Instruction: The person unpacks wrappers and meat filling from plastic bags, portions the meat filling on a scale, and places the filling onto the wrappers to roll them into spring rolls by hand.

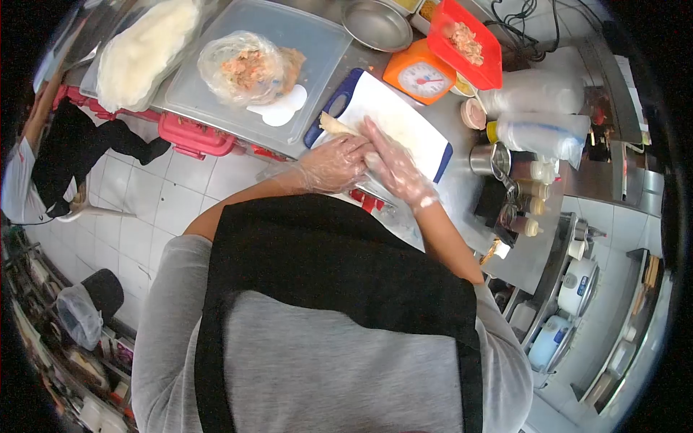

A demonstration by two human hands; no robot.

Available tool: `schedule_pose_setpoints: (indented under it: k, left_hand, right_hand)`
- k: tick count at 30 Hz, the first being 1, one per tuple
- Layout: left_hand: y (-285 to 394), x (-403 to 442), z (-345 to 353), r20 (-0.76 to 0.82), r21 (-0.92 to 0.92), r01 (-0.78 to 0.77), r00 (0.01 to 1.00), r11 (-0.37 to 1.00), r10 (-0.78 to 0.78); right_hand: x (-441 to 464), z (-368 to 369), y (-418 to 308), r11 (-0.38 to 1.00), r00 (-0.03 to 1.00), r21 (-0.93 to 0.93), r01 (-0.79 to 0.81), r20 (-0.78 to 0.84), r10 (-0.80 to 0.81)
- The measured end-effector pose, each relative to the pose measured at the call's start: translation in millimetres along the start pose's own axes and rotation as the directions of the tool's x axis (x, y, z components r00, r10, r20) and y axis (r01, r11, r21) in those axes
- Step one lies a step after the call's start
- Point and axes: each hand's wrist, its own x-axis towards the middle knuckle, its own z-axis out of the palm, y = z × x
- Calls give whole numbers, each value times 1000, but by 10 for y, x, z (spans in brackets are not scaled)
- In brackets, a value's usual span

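Observation:
My left hand (336,162), in a clear plastic glove, lies at the near edge of a white cutting board (426,130) with blue ends, its fingers closed over a pale dough roll. The tip of the roll (336,125) sticks out beyond the fingers toward the upper left. My right hand (393,160), also gloved, rests beside it with fingers stretched out along the board, its thumb side near the left hand. To the left, a plastic bag of orange-pink filling (249,68) stands on a translucent lid (188,90) next to white discs (281,108).
Behind the board are an orange scale (421,76), a red tray of filling (468,45) and a metal bowl (377,23). Bagged dough sheets (144,54) lie at the far left. A metal pot (489,159) and sauce bottles (534,189) stand at the right.

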Motion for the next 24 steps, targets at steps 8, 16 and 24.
schedule_pose_setpoints:
  k: [8, 16, 24]
  left_hand:
    - [36, 9, 22, -71, -12, 21, 997, 1000, -22]
    - [28, 9, -33, 5, -2, 19, 1000, 1000, -19]
    - [2, 35, 49, 28, 20, 26, 999, 999, -26]
  right_hand:
    - [-500, -98, 101, 974, 975, -105, -202, -118, 189]
    - [-176, -62, -35, 943, 955, -190, -272, -175, 240]
    - [-541, -107, -153, 907, 924, -203, -370, -183, 336]
